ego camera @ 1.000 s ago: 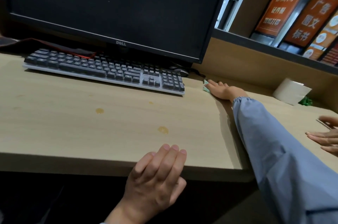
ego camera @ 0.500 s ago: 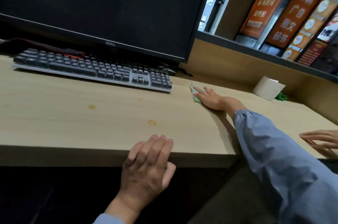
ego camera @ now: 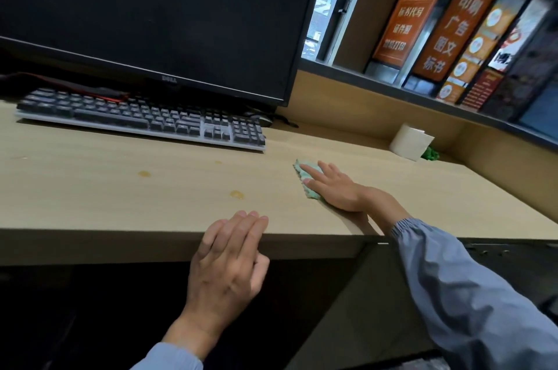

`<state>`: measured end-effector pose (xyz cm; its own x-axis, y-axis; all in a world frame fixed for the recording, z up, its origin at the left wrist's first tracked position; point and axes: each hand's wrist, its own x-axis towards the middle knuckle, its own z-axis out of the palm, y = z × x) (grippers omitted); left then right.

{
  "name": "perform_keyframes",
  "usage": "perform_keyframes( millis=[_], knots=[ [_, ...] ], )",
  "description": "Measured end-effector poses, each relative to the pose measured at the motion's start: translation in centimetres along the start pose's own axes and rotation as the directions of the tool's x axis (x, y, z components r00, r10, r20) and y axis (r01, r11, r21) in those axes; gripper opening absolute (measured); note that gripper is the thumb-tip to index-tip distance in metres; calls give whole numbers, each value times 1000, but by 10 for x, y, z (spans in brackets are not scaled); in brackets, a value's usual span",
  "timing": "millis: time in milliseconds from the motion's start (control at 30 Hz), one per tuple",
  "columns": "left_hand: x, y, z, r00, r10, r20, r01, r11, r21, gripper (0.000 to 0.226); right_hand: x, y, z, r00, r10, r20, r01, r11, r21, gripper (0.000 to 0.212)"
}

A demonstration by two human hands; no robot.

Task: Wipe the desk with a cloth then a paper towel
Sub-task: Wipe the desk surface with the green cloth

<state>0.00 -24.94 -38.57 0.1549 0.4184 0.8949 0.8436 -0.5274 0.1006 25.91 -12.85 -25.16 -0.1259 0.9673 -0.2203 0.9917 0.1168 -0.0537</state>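
Two-step job, step one: pressing the green cloth (ego camera: 311, 193) onto the bench (ego camera: 105, 188) under straight fingers of the right hand (ego camera: 335, 188), with the left hand (ego camera: 229, 261) resting relaxed on the front edge. Next, likely sweeping left over the amber spots (ego camera: 237, 194).

- Left hand (ego camera: 229, 261): fingers held straight and together, palm turned down.
- Right hand (ego camera: 335, 188): pressed flat, fingers spread, arm stretched forward in a blue sleeve (ego camera: 459, 294).

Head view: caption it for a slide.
Right hand presses green cloth flat on the desk; left hand rests on its front edge.
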Motion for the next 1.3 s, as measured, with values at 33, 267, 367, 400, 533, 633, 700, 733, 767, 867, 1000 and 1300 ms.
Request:
perform_keyframes(
  millis=[33,267,367,400,533,633,700,733,767,867,1000,1300],
  knots=[
    [0,0,-2,1000,0,8,0,1000,-7,44,-9,-2,1,1000,-6,-1,6,1000,4,58],
    [1,2,-13,997,-18,74,20,999,-39,48,-57,-18,15,999,-13,-30,12,1000,-6,56],
    [3,2,-17,994,-25,107,31,998,-48,50,-73,-21,20,999,-19,-35,18,1000,-17,56],
    [3,2,-18,993,-27,114,33,998,-49,50,-78,-22,22,999,-21,-37,20,1000,-21,56],
    [3,3,-22,991,-31,129,38,998,-57,51,-86,-24,24,998,-17,-58,16,1000,-21,61],
    [4,3,-23,990,-38,137,47,997,-66,51,-92,-27,21,995,-9,-103,9,1000,-6,70],
    [5,4,-23,990,-40,133,49,997,-65,51,-93,-33,23,989,-5,-148,12,999,49,72],
    [4,3,-22,991,-40,130,48,997,-64,50,-91,-36,27,988,-4,-154,16,997,77,70],
    [4,3,-22,991,-40,128,49,997,-64,50,-89,-40,30,988,-4,-151,17,996,84,68],
    [3,3,-22,992,-47,120,56,996,-66,49,-82,-42,33,993,3,-115,6,997,79,61],
    [3,6,-23,989,-54,135,64,995,-74,50,-78,-39,30,995,-17,-102,24,997,68,57],
    [3,7,-24,983,-65,169,81,993,-86,52,-47,-57,23,998,-39,-51,37,999,-28,59]
  ],
)
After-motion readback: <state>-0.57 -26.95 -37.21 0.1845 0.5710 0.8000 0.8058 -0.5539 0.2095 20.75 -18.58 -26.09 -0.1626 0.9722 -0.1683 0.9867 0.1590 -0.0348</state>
